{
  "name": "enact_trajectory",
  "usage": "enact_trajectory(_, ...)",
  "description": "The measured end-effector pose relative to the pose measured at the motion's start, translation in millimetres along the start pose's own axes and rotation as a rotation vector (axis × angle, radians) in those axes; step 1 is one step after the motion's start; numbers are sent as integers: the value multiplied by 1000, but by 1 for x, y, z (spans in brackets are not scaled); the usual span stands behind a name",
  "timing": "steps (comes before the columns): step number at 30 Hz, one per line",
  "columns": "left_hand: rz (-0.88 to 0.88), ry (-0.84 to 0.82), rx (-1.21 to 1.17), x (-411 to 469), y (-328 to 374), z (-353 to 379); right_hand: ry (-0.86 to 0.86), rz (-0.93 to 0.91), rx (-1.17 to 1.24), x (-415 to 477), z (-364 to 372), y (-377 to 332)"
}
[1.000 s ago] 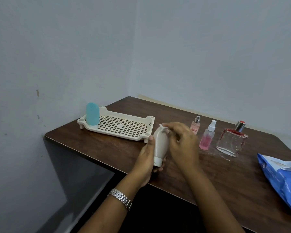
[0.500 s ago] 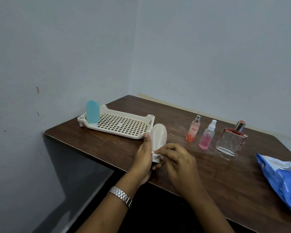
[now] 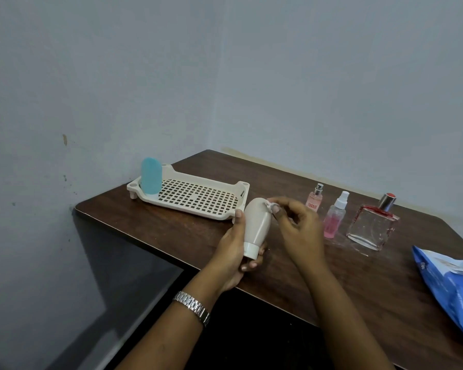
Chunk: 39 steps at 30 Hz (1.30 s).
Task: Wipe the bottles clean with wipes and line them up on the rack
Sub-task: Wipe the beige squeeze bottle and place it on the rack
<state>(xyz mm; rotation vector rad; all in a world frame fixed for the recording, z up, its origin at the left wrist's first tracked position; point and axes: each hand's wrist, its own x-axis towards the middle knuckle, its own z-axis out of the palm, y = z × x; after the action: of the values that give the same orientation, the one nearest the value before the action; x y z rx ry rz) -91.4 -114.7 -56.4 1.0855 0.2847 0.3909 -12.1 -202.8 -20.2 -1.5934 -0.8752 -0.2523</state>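
While my left hand point(image 3: 231, 252) grips the bottle point(image 3: 258, 222) beside the rack point(image 3: 243, 186) and my right hand point(image 3: 297, 231) pinches the wipe point(image 3: 269, 206) to it, I judge it light, slick, best held mid-body.

I see the white squeeze bottle point(image 3: 257, 225) held tilted, cap down.
Crumpled wipe point(image 3: 270, 206) on its top end; teal bottle point(image 3: 150, 176) stands in the left corner of the cream rack point(image 3: 241, 192); pink perfume spray point(image 3: 315, 201), pink mist bottle point(image 3: 334, 218) and square glass perfume bottle point(image 3: 372, 228) stand right.
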Motion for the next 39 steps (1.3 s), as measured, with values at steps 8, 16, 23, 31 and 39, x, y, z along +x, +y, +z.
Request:
enact_trajectory(8, 11, 2, -9, 0, 0, -1, 65, -11, -23, -45, 2, 2)
enact_trajectory(16, 18, -3, 34, -1, 0, 0, -218, -184, -200, -45, -19, -14)
enact_trajectory(23, 136, -137, 212, -6, -8, 3, 10, -165, -261, -5, -26, -28)
enact_trajectory(31, 303, -166, 246, -5, -14, 4, -54, -331, -541, -12, 3, -27)
enact_trajectory(39, 351, -159, 289, -8, -14, 5, -237, -440, -591, -26, -2, -26)
